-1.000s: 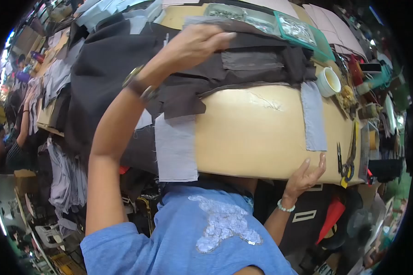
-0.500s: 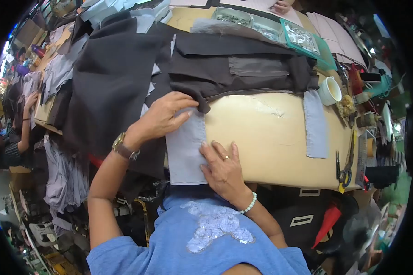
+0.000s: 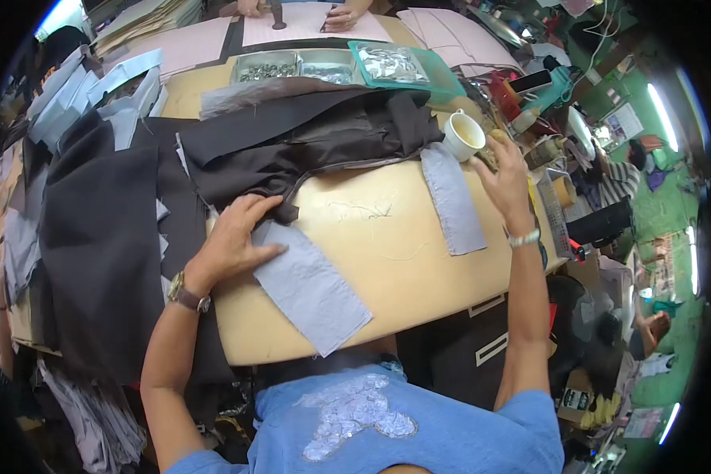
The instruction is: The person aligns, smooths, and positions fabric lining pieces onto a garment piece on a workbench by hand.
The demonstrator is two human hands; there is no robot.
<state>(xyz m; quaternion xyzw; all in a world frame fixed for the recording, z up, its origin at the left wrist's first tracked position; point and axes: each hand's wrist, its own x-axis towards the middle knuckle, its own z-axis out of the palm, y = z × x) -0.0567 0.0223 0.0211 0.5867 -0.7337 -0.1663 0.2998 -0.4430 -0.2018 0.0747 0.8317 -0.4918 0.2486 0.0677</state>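
Note:
My left hand (image 3: 233,245) lies with thumb and fingers apart at the edge of a dark garment piece (image 3: 268,150). Its fingers rest on the dark cloth, and the thumb reaches over a light grey cloth strip (image 3: 312,288) on the table. My right hand (image 3: 504,178) is raised beside a white cup (image 3: 464,134), fingers spread and nothing visible in them; I cannot tell whether it touches the cup. Close to it hangs the garment's other grey strip (image 3: 454,201), flat on the table.
Loose threads lie on the tan tabletop (image 3: 371,261). Trays of small metal parts (image 3: 267,69) and a teal tray (image 3: 407,67) stand behind the garment. More dark cloth (image 3: 103,253) drapes off the left side. Another person's hands (image 3: 341,17) work at the far edge.
My right hand has left the near grey strip and moved to the right, up to the cup. That strip now lies slanted. The view has turned to the right.

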